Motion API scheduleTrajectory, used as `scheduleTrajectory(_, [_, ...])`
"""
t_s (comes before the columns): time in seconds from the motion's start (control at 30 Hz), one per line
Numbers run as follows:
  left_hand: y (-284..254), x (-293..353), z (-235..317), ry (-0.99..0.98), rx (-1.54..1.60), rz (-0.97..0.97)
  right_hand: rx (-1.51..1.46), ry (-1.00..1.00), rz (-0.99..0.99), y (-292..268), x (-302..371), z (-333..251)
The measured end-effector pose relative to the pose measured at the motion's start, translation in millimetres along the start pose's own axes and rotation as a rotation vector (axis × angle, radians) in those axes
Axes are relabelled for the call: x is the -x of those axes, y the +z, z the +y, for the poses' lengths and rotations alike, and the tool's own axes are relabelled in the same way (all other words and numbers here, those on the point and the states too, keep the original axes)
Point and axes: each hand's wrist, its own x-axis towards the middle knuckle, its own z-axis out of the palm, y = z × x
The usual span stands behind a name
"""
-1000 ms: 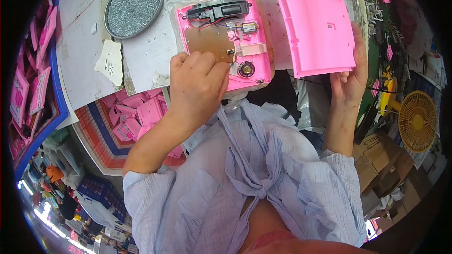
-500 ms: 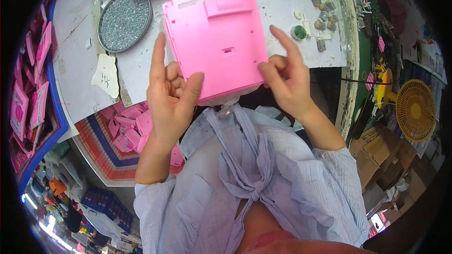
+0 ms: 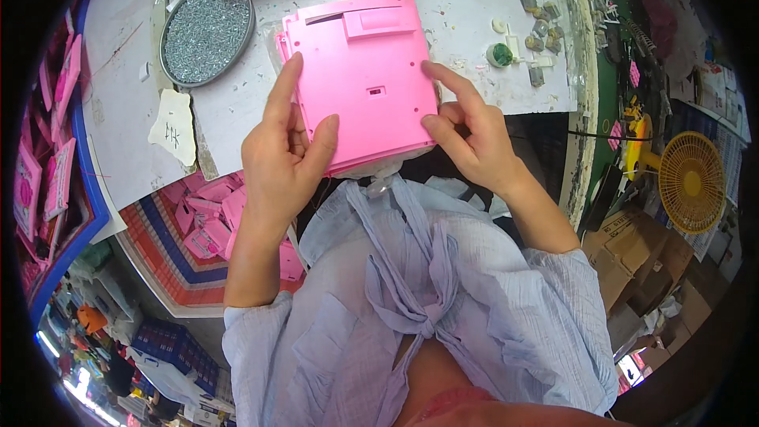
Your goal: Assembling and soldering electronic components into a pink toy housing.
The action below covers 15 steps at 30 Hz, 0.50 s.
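A pink plastic casing point(image 3: 365, 67) lies with its flat back up at the table's near edge. Its back has a raised block at the far end, a small slot in the middle and several round holes. My left hand point(image 3: 277, 154) grips its left side, index finger along the edge and thumb on the near left corner. On the right edge, my right hand point(image 3: 478, 134) presses with thumb and index fingertip. Clear plastic film point(image 3: 378, 166) shows beneath the casing's near edge. What lies inside the casing is hidden.
A round tray of small screws point(image 3: 202, 39) stands at the far left, by a torn white card point(image 3: 172, 128). Small motors point(image 3: 541, 29) and a green-topped pot point(image 3: 500, 54) sit at right. Pink parts fill a box point(image 3: 99, 182) at left. A yellow fan point(image 3: 692, 182) stands far right.
The casing has come down and lies flatter, its far edge nearer me. My right index finger, apart from the casing before, now touches its right edge.
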Motion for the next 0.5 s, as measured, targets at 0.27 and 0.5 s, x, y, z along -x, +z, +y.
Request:
scheduleTrajectory(0.27, [9.3, 25.8, 2.9, -0.061, -0.079, 0.113, 0.189, -0.064, -0.208, -14.5, -17.7, 0.8])
scheduleTrajectory(0.5, [10.4, 36.0, -7.8, -0.132, -0.029, 0.081, 0.523, -0.175, -0.257, -25.6, -30.9, -10.4])
